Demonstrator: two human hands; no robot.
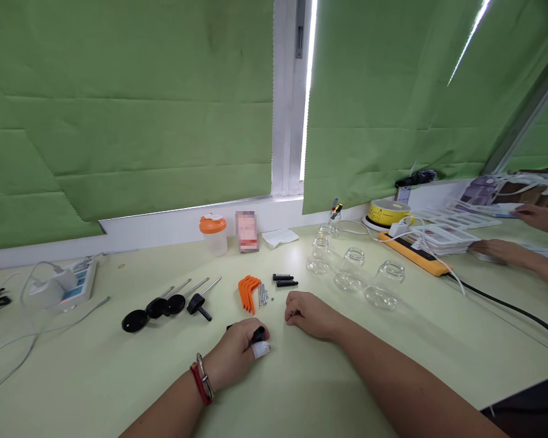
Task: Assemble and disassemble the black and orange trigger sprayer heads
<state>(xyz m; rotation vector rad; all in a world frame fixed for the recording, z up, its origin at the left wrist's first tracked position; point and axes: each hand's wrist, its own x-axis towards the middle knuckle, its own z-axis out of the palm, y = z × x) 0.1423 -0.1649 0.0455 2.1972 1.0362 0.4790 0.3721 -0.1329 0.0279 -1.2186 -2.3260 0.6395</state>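
My left hand (240, 350), its thumb wrapped in white tape, is closed around a black plastic part (258, 334) with a round, hollow-looking end. Just to the right, my right hand (313, 313) rests low over the table with curled fingers; whatever they pinch is hidden. Beyond the hands lie a stack of orange bent plastic pieces (248, 293), several metal pins (262, 295) and a tiny grey part (273, 298). Two black ribbed parts (285, 280) are behind my right hand. On the left are several black round caps with metal rods (176, 303).
Several clear glass jars (349, 270) stand right of centre. An orange-lidded cup (214, 234) and white paper (280, 237) are at the back. A white power strip (80, 286) is left, an orange one (413, 252) right. Another person's hands (500, 249) work among white trays (447, 238).
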